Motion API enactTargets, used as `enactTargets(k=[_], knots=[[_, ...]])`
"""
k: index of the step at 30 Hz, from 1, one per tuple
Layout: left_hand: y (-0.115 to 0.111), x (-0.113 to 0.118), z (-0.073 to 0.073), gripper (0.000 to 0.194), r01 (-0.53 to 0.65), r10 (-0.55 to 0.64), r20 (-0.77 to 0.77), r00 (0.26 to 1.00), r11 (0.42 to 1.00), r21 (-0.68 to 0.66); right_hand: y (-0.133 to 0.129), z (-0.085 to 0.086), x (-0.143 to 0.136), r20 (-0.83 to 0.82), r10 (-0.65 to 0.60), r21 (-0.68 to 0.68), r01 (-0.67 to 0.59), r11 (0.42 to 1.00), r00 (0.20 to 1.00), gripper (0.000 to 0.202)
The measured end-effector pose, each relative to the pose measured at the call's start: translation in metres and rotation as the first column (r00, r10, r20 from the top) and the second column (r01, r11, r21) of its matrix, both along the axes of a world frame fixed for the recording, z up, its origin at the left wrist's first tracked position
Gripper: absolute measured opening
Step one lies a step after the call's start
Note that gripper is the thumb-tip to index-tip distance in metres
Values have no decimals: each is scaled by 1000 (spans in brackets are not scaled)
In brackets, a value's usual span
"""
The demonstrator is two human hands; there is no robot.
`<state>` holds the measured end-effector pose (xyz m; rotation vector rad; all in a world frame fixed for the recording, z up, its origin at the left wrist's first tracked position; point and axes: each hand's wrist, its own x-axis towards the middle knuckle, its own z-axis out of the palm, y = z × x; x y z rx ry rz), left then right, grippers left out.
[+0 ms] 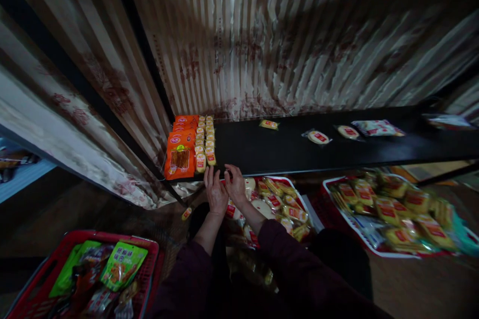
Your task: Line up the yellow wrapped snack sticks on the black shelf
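My left hand point(216, 192) is at the front edge of the black shelf point(239, 147), just below two rows of small wrapped snack cakes point(210, 152). Its fingers are stretched out and slightly apart, with nothing visible in them. Beside it, my right hand point(235, 184) has its fingers partly bent and apart, and no item shows in it. Orange snack bags point(180, 154) overlap one another at the shelf's left end, against the cake rows. Under my right forearm stands a red basket of wrapped cakes and biscuits point(275, 202).
Loose on the shelf lie a small yellow pack point(269, 124), round wrapped cakes point(318, 137) and a white bag point(378, 128). A second basket point(368, 249) holds yellow packs at right. A red basket point(112, 235) with green bags stands lower left. One small pack point(186, 214) lies below the shelf.
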<state>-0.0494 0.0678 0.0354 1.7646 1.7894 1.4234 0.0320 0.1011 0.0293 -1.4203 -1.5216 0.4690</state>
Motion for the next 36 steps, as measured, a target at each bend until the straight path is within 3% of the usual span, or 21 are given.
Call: enactTargets(k=[8, 12, 18, 23, 29, 36], knots=[[-63, 50, -31, 33, 232, -227, 51, 973, 960, -158, -76, -32, 59, 91, -82, -47, 86, 995, 992, 33], [-92, 74, -36, 37, 343, -355, 10, 935, 895, -284, -109, -49, 99, 229, -108, -39, 120, 992, 967, 35], [-136, 96, -49, 46, 490, -584, -132, 801, 766, -415, -147, -75, 144, 360, -333, 2, 356, 934, 872, 35], [-152, 99, -60, 53, 505, -616, -195, 763, 757, -415, -163, -87, 153, 408, -360, -19, 402, 915, 839, 41], [-156, 96, -65, 57, 531, -638, -197, 744, 744, -405, -167, -82, 143, 473, -330, -105, 424, 900, 817, 50], [-159, 98, -75, 49, 539, -642, -162, 750, 734, -414, -166, -90, 144, 501, -275, -129, 385, 914, 821, 57]])
